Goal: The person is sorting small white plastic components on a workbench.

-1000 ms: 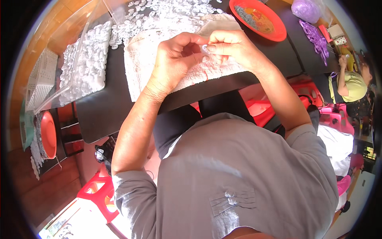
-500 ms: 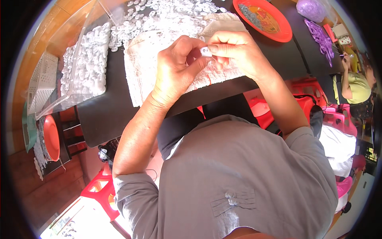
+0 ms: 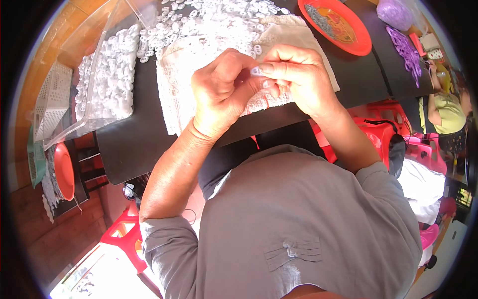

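Observation:
Over a pale towel at the table's near edge, my two hands meet around a small white oval plastic piece with dark holes. My left hand is closed, thumb and curled forefinger at the piece's left side. From the right, my right hand pinches it between thumb and fingers. A second white bit shows just below, between the fingertips; what it is I cannot make out. Just beyond my hands lies a heap of similar white pieces, partly on the towel.
A clear plastic bin of white pieces stands left on the dark table. A red oval tray holds small grey bits at the far right, near purple strands. Further right, a person in a yellow top sits at the table.
Both hands have shifted slightly nearer to me. The white piece is still between them, and the left fingers have curled more over it. The whole view has shifted a little.

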Demonstrator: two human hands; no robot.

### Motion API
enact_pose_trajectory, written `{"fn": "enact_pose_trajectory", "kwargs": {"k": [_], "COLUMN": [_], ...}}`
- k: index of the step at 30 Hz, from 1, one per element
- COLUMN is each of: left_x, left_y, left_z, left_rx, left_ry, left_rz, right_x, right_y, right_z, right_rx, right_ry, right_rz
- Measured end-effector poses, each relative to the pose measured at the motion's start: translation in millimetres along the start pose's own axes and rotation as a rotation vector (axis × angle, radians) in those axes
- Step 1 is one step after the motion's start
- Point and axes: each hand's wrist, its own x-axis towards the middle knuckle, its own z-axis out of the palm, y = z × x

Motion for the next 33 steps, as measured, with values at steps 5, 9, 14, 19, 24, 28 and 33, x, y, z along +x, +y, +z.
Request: {"fn": "enact_pose_trajectory", "kwargs": {"k": [5,9,14,19,24,28,33], "left_x": [1.7,7.5,30.6,38.3,25.3,22.2,14.6], "left_y": [-5.4,6.7,64.0,79.5,41.5,46.7,57.8], "left_z": [0.3,-3.2,-45.9,-136.0,-220.9,-193.8,-102.9], "left_rx": [-0.032,0.051,0.224,0.739,1.088,1.356,0.82], "left_ry": [0.0,-0.024,0.377,0.658,0.348,0.43,0.326], "left_rz": [-0.048,-0.142,-0.248,-0.232,-0.435,0.044,0.191], "right_x": [1.5,1.7,4.3,0.9,1.0,-11.5,-13.8], "right_y": [7.7,9.7,10.5,10.1,12.2,12.6,16.8], "right_z": [-0.8,-3.2,-58.0,-86.9,-83.0,-88.6,-90.8], "right_rx": [0.045,0.134,-0.555,-1.098,-1.295,-1.305,-1.289], "right_ry": [0.028,0.118,0.197,0.207,0.039,0.008,0.028], "right_rz": [0.002,0.033,-0.316,-0.512,-0.629,-0.548,-0.618]}}
